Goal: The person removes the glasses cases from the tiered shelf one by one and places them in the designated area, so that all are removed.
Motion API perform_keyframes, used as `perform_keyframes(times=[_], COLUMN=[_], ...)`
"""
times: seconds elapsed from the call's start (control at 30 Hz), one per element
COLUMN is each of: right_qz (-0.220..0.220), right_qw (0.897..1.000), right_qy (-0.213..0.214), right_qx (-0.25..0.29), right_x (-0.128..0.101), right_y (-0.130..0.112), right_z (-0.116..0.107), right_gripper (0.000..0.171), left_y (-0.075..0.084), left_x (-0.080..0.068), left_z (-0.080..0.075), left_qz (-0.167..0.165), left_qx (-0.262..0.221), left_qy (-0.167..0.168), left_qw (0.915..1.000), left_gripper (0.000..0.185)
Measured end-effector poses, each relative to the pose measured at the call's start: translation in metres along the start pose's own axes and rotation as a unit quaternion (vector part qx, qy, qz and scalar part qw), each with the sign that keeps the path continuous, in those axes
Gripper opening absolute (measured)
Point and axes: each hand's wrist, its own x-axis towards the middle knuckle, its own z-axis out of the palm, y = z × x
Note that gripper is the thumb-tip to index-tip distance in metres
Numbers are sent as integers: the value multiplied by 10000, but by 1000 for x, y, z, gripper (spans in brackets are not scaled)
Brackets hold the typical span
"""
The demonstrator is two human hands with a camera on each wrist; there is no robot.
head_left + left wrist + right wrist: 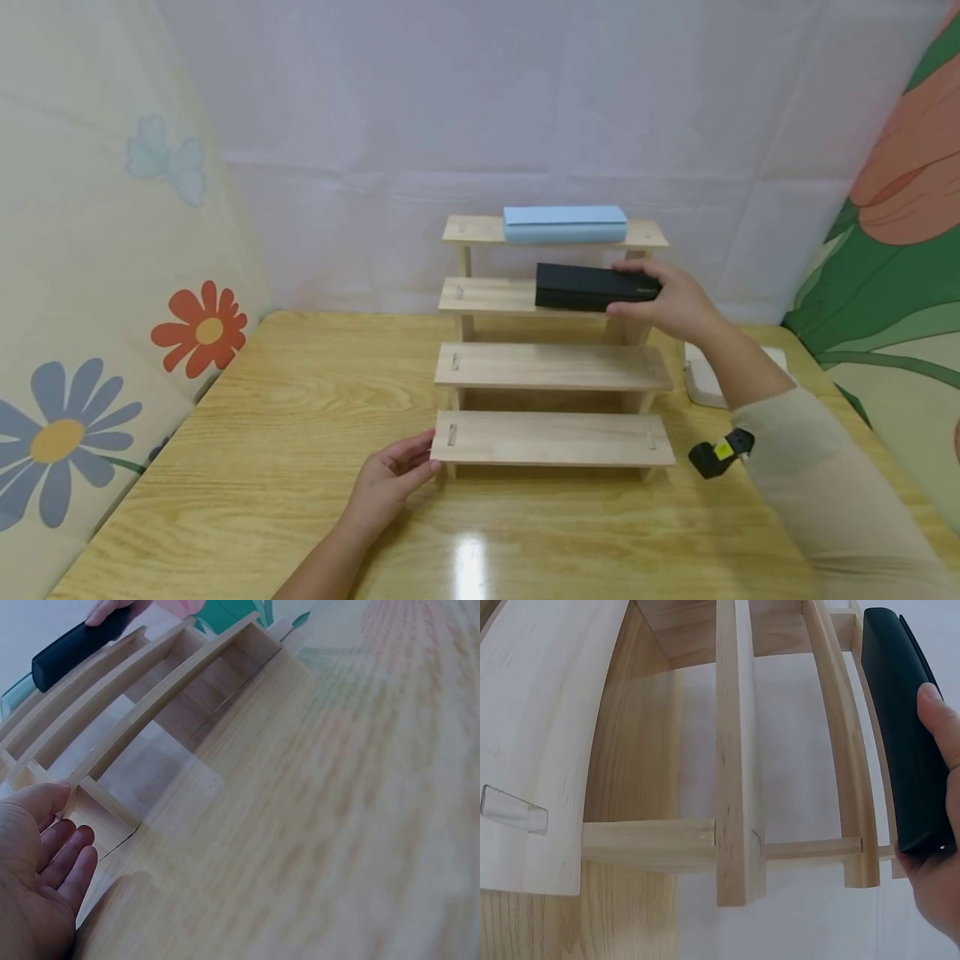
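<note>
Head feed bright, soft, even; light seems to come from above. I note a white glare patch (470,567) on the near tabletop (337,367), soft shadow under the shelf boards (555,367). Left wrist dimmer, bluish; tabletop blurred, boards bowed by the lens. Right wrist greyish, bowed too, grain clearer.

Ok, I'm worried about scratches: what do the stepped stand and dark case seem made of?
The stepped stand looks like pale wood, probably unvarnished: grain streaks show and the finish looks matte. The dark case has a smooth, low-sheen surface without visible grain; it may be leatherette or plastic, I can't tell which.
</note>
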Motion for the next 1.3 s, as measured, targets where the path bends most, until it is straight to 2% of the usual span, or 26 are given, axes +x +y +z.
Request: perform_keyframes(times=[0.33,0.77,1.03,1.3], right_qz=[125,78,275,546], right_qw=[9999,9993,9989,9978], right_qy=[42,340,277,271], right_qx=[-81,-143,-244,-265], right_x=[-12,-28,-38,-47], right_y=[5,14,14,27], right_z=[-11,-27,-38,-49], right_gripper=[71,72,74,77], left_y=[-2,-1,0,0], left_x=[-1,0,1,2], left_z=[1,2,0,0], left_qz=[-11,-29,-25,12], left_qx=[17,-9,-10,-35], left_qy=[49,80,23,-28], left_qw=[10000,10000,10000,10000], left_gripper=[45,45,45,45])
